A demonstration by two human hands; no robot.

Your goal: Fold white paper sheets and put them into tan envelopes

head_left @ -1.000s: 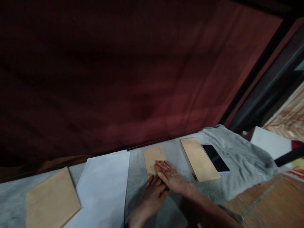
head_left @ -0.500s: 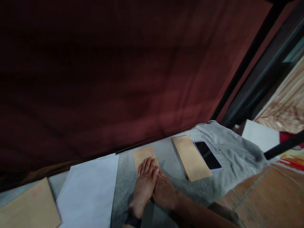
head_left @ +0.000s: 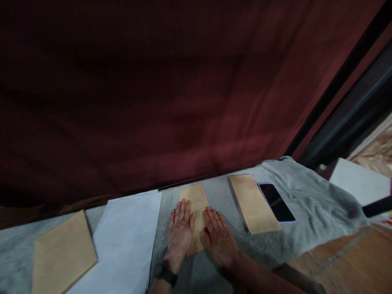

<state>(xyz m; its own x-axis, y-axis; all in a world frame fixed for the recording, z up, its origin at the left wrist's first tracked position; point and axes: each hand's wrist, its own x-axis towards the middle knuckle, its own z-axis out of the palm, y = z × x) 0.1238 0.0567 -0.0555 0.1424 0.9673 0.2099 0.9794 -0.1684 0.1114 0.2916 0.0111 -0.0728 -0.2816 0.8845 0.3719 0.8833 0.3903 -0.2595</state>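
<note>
A brown paper envelope [head_left: 197,222] lies flat on the grey cloth [head_left: 220,185], long side pointing away from me. On its left edge rests my left hand [head_left: 180,230], palm down, fingers stretched out, a dark band round the wrist. My right hand [head_left: 219,237] lies flat along the right edge, its fingers also extended. A strip of the envelope shows between the two hands. To the right is a stack of similar brown envelopes [head_left: 255,204], and beside it a phone [head_left: 277,203] with a dark screen.
White paper sheets [head_left: 128,237] lie left of my hands. A larger pile of brown envelopes [head_left: 64,253] overlaps their left edge. A dark red curtain [head_left: 183,102] hangs behind the cloth. Tiled floor [head_left: 346,257] shows at the lower right, near a white board [head_left: 359,179].
My hands were together over the envelope, the right one on top at first, then the left beside it. Now they are apart, one on each long edge. The view has shifted slightly.
</note>
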